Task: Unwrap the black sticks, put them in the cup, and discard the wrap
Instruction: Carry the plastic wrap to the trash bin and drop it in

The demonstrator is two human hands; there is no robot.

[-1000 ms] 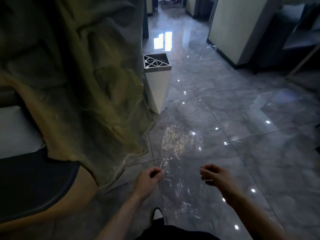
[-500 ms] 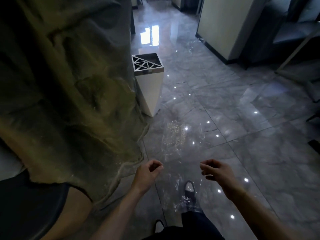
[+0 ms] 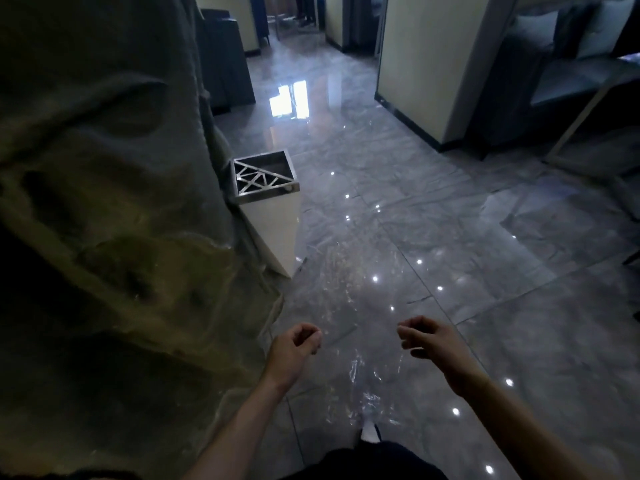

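Observation:
A sheet of clear plastic wrap (image 3: 346, 299) hangs stretched in front of me, glinting over the floor. My left hand (image 3: 294, 348) pinches its left edge with fingers curled. At the wrap's right edge my right hand (image 3: 429, 337) is curled too, seemingly pinching it, though the film is hard to see there. No black sticks and no cup are in view.
A white square bin (image 3: 270, 209) with a metal lattice top stands ahead on the left, against a rough rock-like wall (image 3: 114, 209). Glossy grey tiles (image 3: 485, 271) stretch ahead. A cream pillar (image 3: 436, 64) and dark sofas stand at the back right. My shoe (image 3: 370, 433) shows below.
I have walked forward: the bin is nearer and lower in view. Both hands keep the same pose with the wrap stretched between them.

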